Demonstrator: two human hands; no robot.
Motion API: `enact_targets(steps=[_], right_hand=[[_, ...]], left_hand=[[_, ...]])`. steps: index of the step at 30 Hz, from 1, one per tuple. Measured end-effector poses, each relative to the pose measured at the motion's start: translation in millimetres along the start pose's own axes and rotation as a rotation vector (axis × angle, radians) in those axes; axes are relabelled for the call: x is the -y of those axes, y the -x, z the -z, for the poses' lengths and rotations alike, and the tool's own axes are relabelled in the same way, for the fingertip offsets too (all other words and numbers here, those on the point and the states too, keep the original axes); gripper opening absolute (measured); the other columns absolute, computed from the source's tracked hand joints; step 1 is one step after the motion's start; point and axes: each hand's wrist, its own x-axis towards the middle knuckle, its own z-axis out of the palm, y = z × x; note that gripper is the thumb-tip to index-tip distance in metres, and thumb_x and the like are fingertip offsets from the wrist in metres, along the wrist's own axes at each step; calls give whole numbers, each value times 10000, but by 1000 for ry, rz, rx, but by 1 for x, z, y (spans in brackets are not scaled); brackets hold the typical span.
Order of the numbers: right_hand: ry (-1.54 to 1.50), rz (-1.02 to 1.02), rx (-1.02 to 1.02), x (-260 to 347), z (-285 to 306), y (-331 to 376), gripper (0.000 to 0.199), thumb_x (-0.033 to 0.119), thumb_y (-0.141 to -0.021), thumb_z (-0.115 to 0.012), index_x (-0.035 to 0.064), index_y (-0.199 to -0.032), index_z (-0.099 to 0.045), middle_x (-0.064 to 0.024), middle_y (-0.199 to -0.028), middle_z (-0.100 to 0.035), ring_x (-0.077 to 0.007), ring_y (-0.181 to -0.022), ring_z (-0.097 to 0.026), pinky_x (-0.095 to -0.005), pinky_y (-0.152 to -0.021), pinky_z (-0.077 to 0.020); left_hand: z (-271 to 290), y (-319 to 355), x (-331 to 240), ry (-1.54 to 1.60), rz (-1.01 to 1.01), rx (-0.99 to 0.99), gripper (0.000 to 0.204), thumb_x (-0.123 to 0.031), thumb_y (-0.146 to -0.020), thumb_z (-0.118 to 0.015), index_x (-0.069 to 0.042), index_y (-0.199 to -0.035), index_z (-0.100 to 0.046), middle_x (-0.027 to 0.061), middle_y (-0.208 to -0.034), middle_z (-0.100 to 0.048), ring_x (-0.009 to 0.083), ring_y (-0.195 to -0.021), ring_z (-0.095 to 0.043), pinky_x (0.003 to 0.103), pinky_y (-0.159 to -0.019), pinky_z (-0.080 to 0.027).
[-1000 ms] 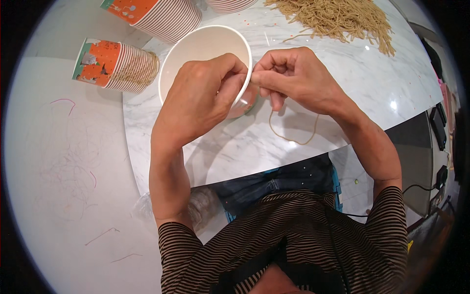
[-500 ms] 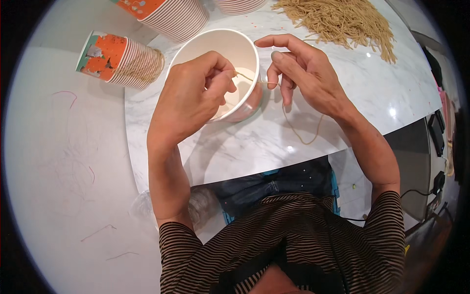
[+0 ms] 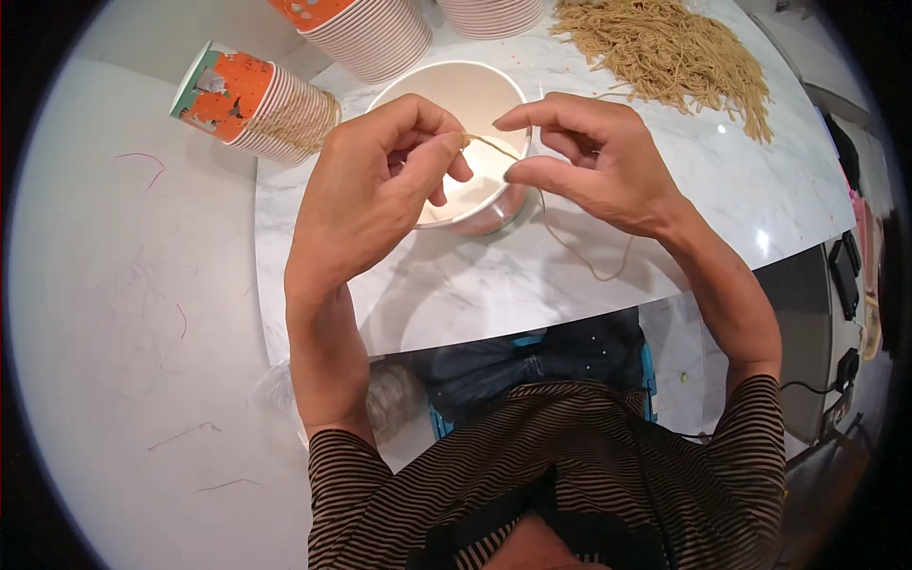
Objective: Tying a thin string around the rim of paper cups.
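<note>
My left hand (image 3: 372,185) pinches a tan cord (image 3: 576,253) between thumb and fingertips, over a large white paper tub (image 3: 418,80). A short length of the cord runs from that pinch toward my right hand (image 3: 613,161). Its thumb and forefinger stand apart at the tub's right rim, with the other fingers partly bent behind them. Below the right hand the cord hangs in a loose loop over the table. The tub stands upright, its mouth partly hidden by my left hand.
A tangled heap of tan cords (image 3: 674,62) lies at the far right of the marble-patterned table (image 3: 760,204). Stacks of paper tubs (image 3: 370,43) stand at the back. An orange and green tub stack (image 3: 237,100) lies tilted at the left, tan cord around it.
My right thumb and forefinger have spread apart, and the right hand has shifted slightly. The left hand still pinches the cord. Table, tubs and cord heap appear shifted right in view.
</note>
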Motion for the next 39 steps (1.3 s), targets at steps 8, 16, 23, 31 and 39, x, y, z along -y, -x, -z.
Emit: enact_targets(steps=[8,16,23,31,39], right_hand=[[-134,-51,-36,1,-7,-15,207,180,-896,-802,-10,-979,-792,-3,-781,-699,-40,-710,-552,-228,-614,-433],[-515,-210,-107,-8,-4,-5,228,206,-943,-779,8,-1057,-789,6,-848,-723,-30,-741,-591,-191,-626,-436],[-764,-230,-156,-21,9,-4,252,249,-940,-788,26,-1057,-784,37,-767,-665,-9,-563,-436,-192,-496,-332],[-1004,73,-424,-57,61,-10,190,138,-988,-696,27,-1135,-742,41,-837,-623,-29,-620,-450,-203,-533,-354],[287,369,-111,-16,24,0,318,103,-839,-821,50,-1143,-742,-97,-1005,-736,-188,-797,-705,-319,-643,-552]], left_hand=[[-17,-6,13,271,-121,-118,242,-110,-1017,-599,57,-1190,-629,91,-1015,-731,96,-844,-655,240,-651,-541],[-29,-16,3,482,0,97,350,-25,-956,-674,87,-1275,-582,132,-1029,-730,77,-669,-636,212,-578,-516],[-38,-23,-4,368,95,66,136,-73,-977,-710,63,-982,-710,63,-788,-722,55,-594,-623,195,-536,-491],[-39,-25,3,351,55,71,146,-96,-974,-718,49,-954,-710,51,-770,-714,50,-592,-609,202,-542,-493],[-40,-28,4,378,33,88,148,-108,-973,-715,39,-958,-711,42,-764,-706,52,-600,-594,201,-544,-469]])
